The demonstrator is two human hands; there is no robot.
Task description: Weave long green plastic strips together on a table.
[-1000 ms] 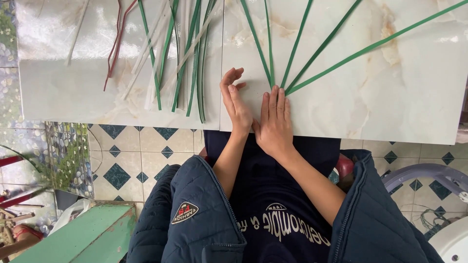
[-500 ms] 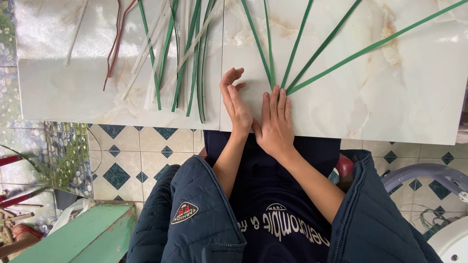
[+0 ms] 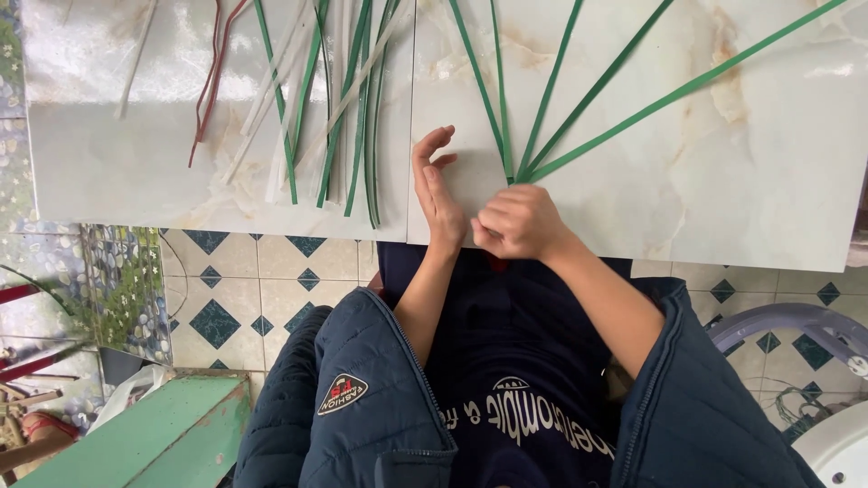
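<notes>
Several long green strips [image 3: 579, 99] fan out over the pale marble-patterned table [image 3: 741, 199] and meet at one point near its front edge. My right hand [image 3: 520, 221] is curled at that meeting point, its fingers closed over the strips' ends. My left hand [image 3: 436, 185] stands on its edge just to the left, fingers spread and slightly bent, holding nothing. The two hands nearly touch at the wrist side. I wear a dark blue jacket with the sleeves pushed up.
A loose bundle of green and white strips [image 3: 348, 108] lies to the left, with two reddish-brown strips [image 3: 212, 81] beyond it. Below the table are a tiled floor [image 3: 262, 289], a green bench [image 3: 154, 434], a purple plastic chair [image 3: 796, 325] and a white basin [image 3: 836, 447].
My right hand lay flat with its fingers stretched out; now it is curled shut over the strips' ends. My left hand has barely moved.
</notes>
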